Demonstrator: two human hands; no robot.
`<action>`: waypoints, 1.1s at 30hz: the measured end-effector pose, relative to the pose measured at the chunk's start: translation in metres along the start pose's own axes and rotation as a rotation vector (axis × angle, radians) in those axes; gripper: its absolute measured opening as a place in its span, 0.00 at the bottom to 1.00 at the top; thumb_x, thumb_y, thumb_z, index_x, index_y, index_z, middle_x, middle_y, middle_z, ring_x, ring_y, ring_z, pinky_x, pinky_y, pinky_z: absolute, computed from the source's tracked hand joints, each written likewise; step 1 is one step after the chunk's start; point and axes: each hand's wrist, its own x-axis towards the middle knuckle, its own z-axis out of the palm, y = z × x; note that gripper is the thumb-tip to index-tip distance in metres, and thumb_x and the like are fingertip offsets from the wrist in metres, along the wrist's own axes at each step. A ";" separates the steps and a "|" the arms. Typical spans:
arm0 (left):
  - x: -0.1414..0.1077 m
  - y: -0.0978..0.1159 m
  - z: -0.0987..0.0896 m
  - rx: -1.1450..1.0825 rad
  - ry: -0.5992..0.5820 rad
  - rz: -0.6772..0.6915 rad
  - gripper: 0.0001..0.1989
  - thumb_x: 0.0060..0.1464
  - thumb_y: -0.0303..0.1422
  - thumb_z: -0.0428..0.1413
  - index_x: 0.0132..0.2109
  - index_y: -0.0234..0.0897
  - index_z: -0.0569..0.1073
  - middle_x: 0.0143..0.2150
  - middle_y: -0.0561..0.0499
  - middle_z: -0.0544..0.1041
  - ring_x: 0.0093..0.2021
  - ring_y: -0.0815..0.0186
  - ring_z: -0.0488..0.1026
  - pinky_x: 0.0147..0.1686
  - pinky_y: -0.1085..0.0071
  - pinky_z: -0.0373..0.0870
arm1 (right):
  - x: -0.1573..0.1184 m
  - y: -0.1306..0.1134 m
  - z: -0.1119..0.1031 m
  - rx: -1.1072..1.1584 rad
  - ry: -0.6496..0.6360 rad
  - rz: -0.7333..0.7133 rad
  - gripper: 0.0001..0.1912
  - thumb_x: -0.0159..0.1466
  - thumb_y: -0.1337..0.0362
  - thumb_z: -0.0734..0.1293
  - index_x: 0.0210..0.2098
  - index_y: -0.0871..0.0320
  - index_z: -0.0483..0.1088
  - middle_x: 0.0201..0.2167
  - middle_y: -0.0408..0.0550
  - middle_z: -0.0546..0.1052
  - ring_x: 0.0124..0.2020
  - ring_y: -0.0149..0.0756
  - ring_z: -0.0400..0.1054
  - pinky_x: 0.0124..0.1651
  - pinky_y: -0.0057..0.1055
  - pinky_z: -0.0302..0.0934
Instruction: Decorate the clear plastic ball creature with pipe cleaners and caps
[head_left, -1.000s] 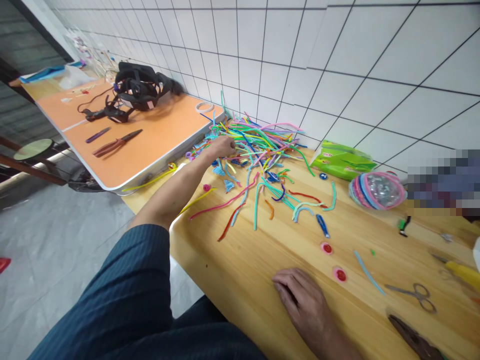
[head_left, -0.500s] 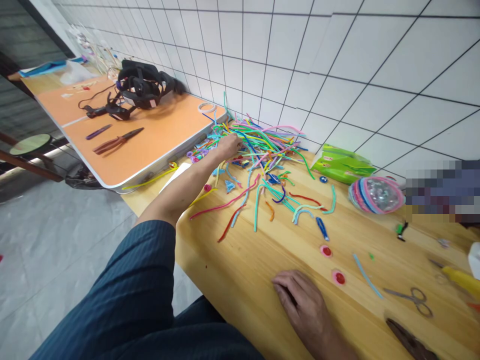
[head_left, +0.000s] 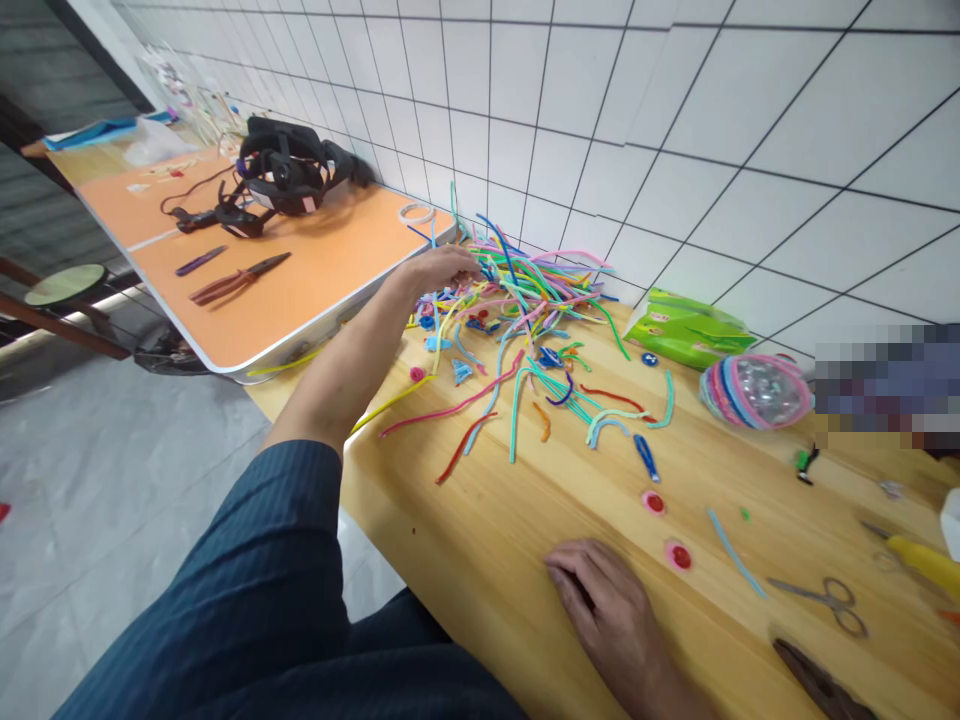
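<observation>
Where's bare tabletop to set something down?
Wood table: bare patch between the short red stem and right hand. Orange tabletop: bare between red-handled pliers and white ring. Crowded: the fuzzy-stem pile against the tiled wall, left hand at its left end.

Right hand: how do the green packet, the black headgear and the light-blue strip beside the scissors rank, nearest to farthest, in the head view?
1. Light-blue strip, to the right of the right hand.
2. Green packet, farther back, by the tiled wall.
3. Black headgear, far left, on the orange table.
</observation>
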 end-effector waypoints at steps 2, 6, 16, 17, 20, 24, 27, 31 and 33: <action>-0.002 0.005 -0.003 -0.113 -0.064 -0.048 0.13 0.66 0.40 0.59 0.39 0.33 0.79 0.35 0.41 0.81 0.31 0.66 0.75 0.36 0.65 0.73 | 0.000 0.000 0.000 -0.004 -0.003 -0.003 0.08 0.76 0.71 0.64 0.44 0.52 0.73 0.34 0.42 0.83 0.34 0.33 0.79 0.39 0.30 0.73; -0.003 0.009 -0.009 -0.186 -0.063 -0.113 0.15 0.69 0.42 0.59 0.40 0.34 0.76 0.31 0.45 0.78 0.29 0.70 0.69 0.34 0.65 0.70 | -0.001 0.000 0.001 -0.002 -0.015 0.002 0.08 0.76 0.71 0.63 0.44 0.52 0.72 0.34 0.42 0.82 0.34 0.33 0.78 0.38 0.30 0.72; -0.031 0.061 0.003 -0.408 0.015 0.104 0.11 0.73 0.38 0.56 0.42 0.35 0.74 0.29 0.52 0.71 0.27 0.73 0.66 0.29 0.69 0.59 | 0.005 -0.002 -0.010 0.096 0.017 0.105 0.07 0.76 0.68 0.65 0.44 0.51 0.74 0.35 0.43 0.83 0.36 0.33 0.80 0.40 0.26 0.74; -0.035 0.070 0.007 -0.429 0.006 0.142 0.12 0.73 0.38 0.56 0.41 0.36 0.73 0.29 0.52 0.72 0.26 0.73 0.66 0.28 0.70 0.58 | 0.007 -0.002 -0.013 0.099 0.033 0.127 0.07 0.76 0.67 0.65 0.43 0.51 0.74 0.35 0.43 0.83 0.36 0.33 0.80 0.40 0.26 0.74; -0.047 0.095 0.018 -0.460 -0.034 0.220 0.15 0.72 0.42 0.58 0.39 0.36 0.71 0.27 0.54 0.71 0.24 0.74 0.65 0.27 0.72 0.58 | 0.009 -0.001 -0.016 0.088 0.076 0.163 0.07 0.76 0.66 0.66 0.42 0.51 0.76 0.34 0.43 0.83 0.35 0.34 0.81 0.40 0.27 0.75; -0.057 0.110 0.033 -0.518 -0.119 0.234 0.16 0.70 0.42 0.61 0.37 0.37 0.69 0.20 0.59 0.65 0.19 0.75 0.61 0.24 0.74 0.54 | 0.007 0.000 -0.014 0.092 0.062 0.158 0.07 0.75 0.66 0.66 0.41 0.51 0.76 0.34 0.44 0.83 0.35 0.35 0.81 0.39 0.28 0.75; -0.063 0.114 0.044 -0.551 -0.180 0.215 0.17 0.67 0.39 0.62 0.34 0.37 0.68 0.18 0.60 0.64 0.17 0.76 0.59 0.22 0.74 0.52 | 0.005 0.000 -0.010 0.088 0.039 0.128 0.07 0.75 0.67 0.66 0.42 0.51 0.75 0.35 0.44 0.83 0.35 0.34 0.81 0.40 0.27 0.75; -0.069 0.114 0.047 -0.473 -0.356 0.209 0.11 0.63 0.35 0.64 0.35 0.34 0.74 0.25 0.53 0.75 0.20 0.75 0.65 0.23 0.74 0.56 | 0.004 0.001 -0.006 0.066 0.040 0.085 0.08 0.74 0.70 0.66 0.42 0.51 0.75 0.35 0.44 0.83 0.35 0.34 0.81 0.40 0.28 0.75; -0.067 0.109 0.039 -0.345 -0.398 0.214 0.08 0.61 0.35 0.63 0.41 0.34 0.80 0.33 0.50 0.81 0.23 0.73 0.71 0.24 0.73 0.61 | 0.004 0.001 -0.006 0.058 0.034 0.076 0.08 0.74 0.70 0.66 0.42 0.51 0.75 0.35 0.44 0.83 0.35 0.34 0.80 0.39 0.28 0.75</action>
